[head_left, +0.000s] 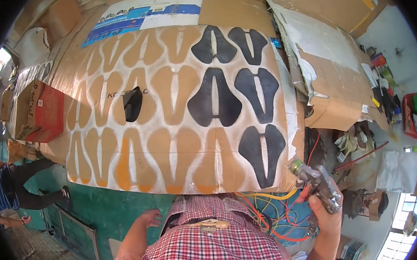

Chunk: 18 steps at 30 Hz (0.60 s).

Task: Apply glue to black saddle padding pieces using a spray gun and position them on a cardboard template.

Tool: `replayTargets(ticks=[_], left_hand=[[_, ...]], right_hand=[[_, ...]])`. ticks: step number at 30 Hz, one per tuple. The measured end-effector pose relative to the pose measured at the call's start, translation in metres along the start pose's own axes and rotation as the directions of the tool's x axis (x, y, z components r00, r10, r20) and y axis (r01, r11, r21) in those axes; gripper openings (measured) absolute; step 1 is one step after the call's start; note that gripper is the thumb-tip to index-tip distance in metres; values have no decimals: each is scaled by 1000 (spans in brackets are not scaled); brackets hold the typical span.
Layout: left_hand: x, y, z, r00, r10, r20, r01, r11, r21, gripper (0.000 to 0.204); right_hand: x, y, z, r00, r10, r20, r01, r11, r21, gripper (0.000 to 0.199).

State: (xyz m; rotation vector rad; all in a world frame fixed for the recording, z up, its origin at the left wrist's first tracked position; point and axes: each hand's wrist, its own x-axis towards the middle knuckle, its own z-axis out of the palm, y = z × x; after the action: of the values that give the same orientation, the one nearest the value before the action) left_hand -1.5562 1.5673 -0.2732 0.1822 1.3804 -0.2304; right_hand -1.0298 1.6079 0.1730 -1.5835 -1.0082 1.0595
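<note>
A: In the head view, what is held at the lower right of the frame?

B: A metal spray gun (317, 182), dull and paint-crusted, is gripped by the right hand (323, 205), the fingers being closed round its handle. Its nozzle is turned toward the upper left, just beside the lower right corner of the cardboard sheet (171, 108).

A: And the left hand (150, 217)?

B: It is seen at the lower centre, empty, with the fingers loosely spread, just below the sheet's near edge.

A: How is the sheet described?

B: Flat corrugated cardboard covers the table. Rows of rounded, forked outlines are left bare brown within white overspray. Black cut pieces (230, 97) of the same forked shape, matt and flat, are laid on the right half. One smaller black piece (133, 104) lies left of centre.

A: What else is noted?

B: Tangled red and yellow hoses (270, 211) are seen below the gun, and a red carton (45, 114) stands at the left.
</note>
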Motion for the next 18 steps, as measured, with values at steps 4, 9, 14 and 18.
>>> replayTargets(ticks=[4,9,14,18], left_hand=[[-24,45,23,989,100,-105,-88,989,118,57],[-26,47,27,990,84,-111,-67,986,150,57],[-22,37,29,992,74,-104,-52,979,199,55],[-20,39,29,990,76,-115,-53,980,193,56]], right_hand=[[-10,8,-3,996,15,-88,-14,1000,15,57],[-27,8,-6,1000,-1,-16,1,1000,-17,58],[-30,1,-10,986,43,-159,-54,996,-66,60],[-36,-2,-5,996,84,-29,-86,992,-88,58]])
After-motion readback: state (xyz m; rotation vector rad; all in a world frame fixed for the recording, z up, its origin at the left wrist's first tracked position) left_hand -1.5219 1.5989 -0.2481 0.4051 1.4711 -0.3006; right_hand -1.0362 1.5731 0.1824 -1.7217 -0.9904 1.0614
